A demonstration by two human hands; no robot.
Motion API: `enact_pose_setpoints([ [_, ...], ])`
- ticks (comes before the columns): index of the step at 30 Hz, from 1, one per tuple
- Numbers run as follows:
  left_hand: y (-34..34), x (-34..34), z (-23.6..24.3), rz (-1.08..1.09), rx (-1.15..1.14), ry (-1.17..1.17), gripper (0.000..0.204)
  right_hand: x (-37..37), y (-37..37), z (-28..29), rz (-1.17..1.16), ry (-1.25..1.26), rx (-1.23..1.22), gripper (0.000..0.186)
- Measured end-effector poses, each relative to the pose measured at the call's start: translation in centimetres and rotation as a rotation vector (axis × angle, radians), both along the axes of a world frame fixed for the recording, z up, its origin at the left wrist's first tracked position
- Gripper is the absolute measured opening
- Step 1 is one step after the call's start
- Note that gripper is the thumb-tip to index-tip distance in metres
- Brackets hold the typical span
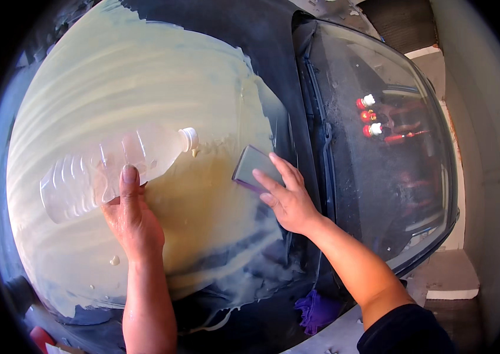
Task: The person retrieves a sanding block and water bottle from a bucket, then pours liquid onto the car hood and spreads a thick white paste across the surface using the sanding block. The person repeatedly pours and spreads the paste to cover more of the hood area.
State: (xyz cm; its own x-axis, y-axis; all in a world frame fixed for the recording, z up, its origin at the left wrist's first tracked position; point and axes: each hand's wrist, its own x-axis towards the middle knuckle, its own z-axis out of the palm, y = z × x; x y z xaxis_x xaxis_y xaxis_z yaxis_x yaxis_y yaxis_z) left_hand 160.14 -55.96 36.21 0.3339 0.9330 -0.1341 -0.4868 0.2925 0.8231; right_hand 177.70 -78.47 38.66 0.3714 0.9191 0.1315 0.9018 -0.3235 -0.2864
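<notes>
The left hand (pixel 135 224) grips 1 clear bottle (pixel 114 162) sideways, neck toward the right, probably for controlled pouring; farther right, the right hand (pixel 289 199) holds 1 flat block (pixel 248 165) against the pale-coated hood (pixel 114 76) (fingers spread, seemingly for even pressure).

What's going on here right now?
The person's left hand holds a clear plastic bottle over a dark car hood, neck pointing right. The right hand holds a flat grey block at the hood, toward the windshield. A pale coating covers much of the hood, patchy near its edges. A purple cloth lies near the view's lower edge.
</notes>
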Motion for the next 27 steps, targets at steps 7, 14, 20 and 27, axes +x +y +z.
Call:
enact_pose_setpoints([
  [7,-0.7,1.2,-0.2,-0.074,0.020,-0.051,0.048,15.2,11.9,0.1,-0.189,-0.151,0.044,0.040],
  [14,-0.1,0.0,-0.1,-0.031,-0.003,0.014,0.049,5.1,4.0,-0.6,0.012,-0.057,0.001,0.047],
  [20,-0.5,0.6,-0.1,-0.051,-0.037,-0.044,0.048,10.4,6.9,-0.3,-0.035,-0.122,0.002,0.043],
  [27,0.0,0.2,-1.2,-0.071,0.003,0.003,0.048,11.4,8.5,-1.4,-0.039,-0.096,0.049,0.044],
])
